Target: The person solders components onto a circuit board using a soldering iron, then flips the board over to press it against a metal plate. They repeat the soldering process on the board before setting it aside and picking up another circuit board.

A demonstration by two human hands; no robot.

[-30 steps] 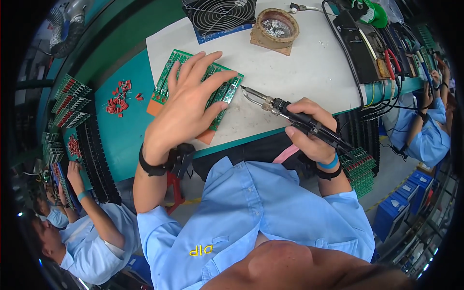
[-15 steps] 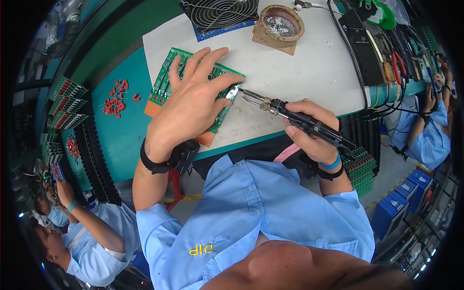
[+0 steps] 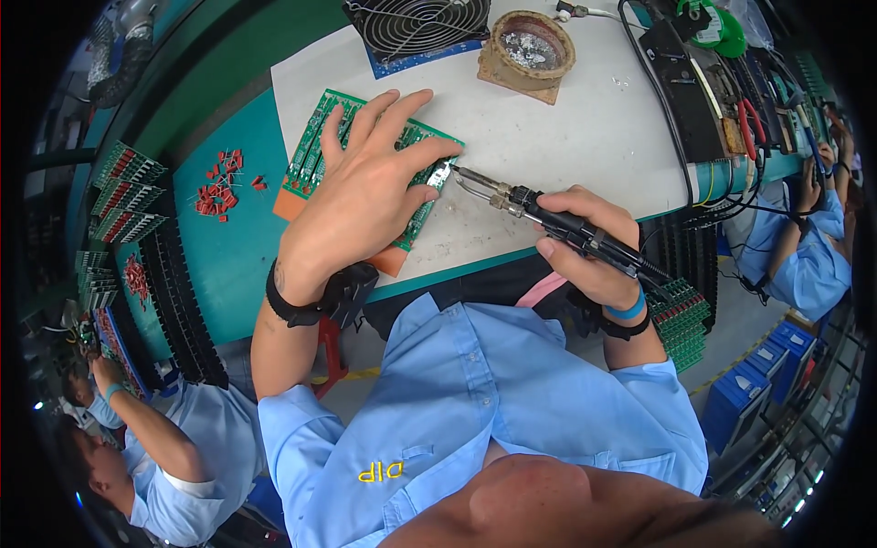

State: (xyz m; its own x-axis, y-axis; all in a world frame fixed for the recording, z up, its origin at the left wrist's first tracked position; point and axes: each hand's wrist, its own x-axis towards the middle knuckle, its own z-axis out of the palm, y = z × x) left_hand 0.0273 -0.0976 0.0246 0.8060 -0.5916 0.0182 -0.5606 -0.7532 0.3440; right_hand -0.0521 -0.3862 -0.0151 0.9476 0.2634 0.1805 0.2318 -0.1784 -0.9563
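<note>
Soldering iron (image 3: 555,221) nearer green circuit board (image 3: 306,151) than before, perhaps touching.

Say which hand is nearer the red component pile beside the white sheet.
Left. The left hand, spread over the green circuit board, is right of the red component pile; the right hand, holding the black soldering tool, is farther right, past the board.

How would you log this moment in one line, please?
left hand: spread over green circuit board; right hand: gripping soldering iron, tip at board's edge; beyond: fan, round pot
</note>
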